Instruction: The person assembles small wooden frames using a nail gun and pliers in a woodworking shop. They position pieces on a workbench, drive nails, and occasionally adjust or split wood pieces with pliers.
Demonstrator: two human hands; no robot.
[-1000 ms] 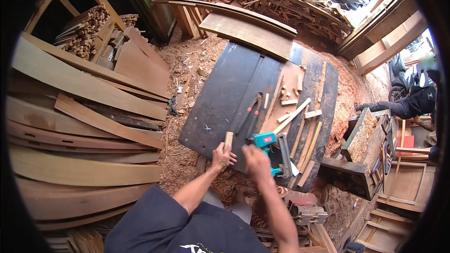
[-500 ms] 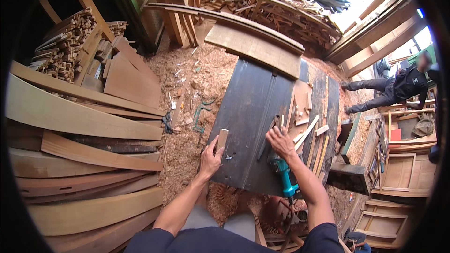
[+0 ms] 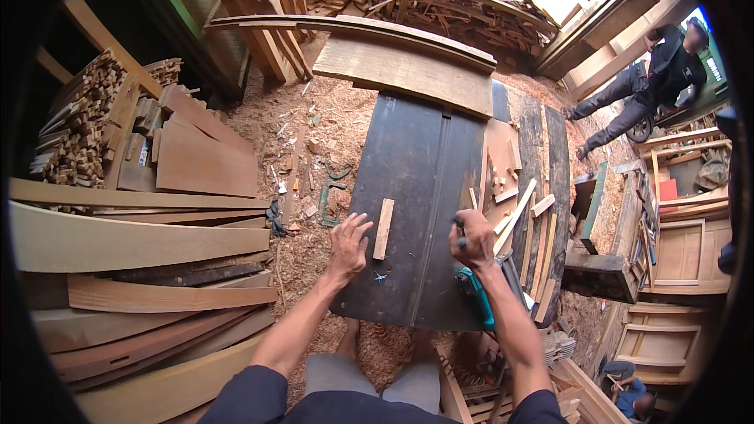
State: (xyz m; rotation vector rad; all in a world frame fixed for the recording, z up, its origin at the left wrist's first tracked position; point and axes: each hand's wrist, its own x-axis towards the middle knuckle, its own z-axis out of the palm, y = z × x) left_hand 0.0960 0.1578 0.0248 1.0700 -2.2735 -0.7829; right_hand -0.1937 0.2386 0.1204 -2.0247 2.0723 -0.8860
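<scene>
A short, pale wood block (image 3: pixel 384 229) lies on the dark workbench top (image 3: pixel 404 149). Just left of it is my left hand (image 3: pixel 349 245), fingers spread, holding nothing and apart from the block. My right hand (image 3: pixel 473 239) is closed around a small dark tool (image 3: pixel 461 242). Only bits of the tool show past the fingers, so its kind is hidden. Below that hand, partly covered by my right forearm, a teal power tool (image 3: pixel 476 297) shaped like a nail gun rests at the bench's near right.
Loose wood strips (image 3: pixel 516 215) and offcuts lie along the bench's right side. A wide board (image 3: pixel 404 71) spans its far end. Long planks (image 3: pixel 141 243) are stacked at left. Shavings (image 3: pixel 298 180) cover the floor. A co-worker (image 3: pixel 652 82) is at the far right, another person (image 3: pixel 632 399) lower right.
My left hand has let go of the wood block, which now lies on the bench. My right hand has closed on the dark tool it was reaching over.
</scene>
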